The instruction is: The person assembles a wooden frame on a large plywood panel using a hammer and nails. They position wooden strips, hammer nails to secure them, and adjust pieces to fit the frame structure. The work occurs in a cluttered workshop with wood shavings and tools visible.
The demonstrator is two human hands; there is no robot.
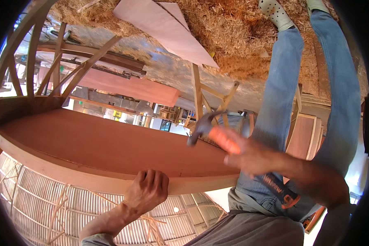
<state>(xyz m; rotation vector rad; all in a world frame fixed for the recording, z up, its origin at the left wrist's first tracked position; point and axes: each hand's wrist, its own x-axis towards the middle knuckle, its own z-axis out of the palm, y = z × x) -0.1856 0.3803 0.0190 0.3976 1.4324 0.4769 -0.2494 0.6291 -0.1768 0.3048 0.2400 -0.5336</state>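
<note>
My right hand (256,158) is wrapped round a claw hammer (223,140) with an orange and black handle. Its dark head is raised over the right part of a long wooden panel (106,143), apart from the surface; hand and hammer are slightly blurred. The panel has a reddish-brown face and a pale, thick wooden edge (90,176). My left hand (147,190) is closed on that edge, knuckles up, a little left of the hammer. Whether a nail is in the panel cannot be made out.
Wood shavings (229,28) cover the ground around my clogs (276,15). A pale cut sheet (164,30) lies on them. Slatted wooden parts (33,61) rise at the panel's left end, a wooden trestle (197,92) stands beyond it, and framed panels (303,135) lean beside my legs.
</note>
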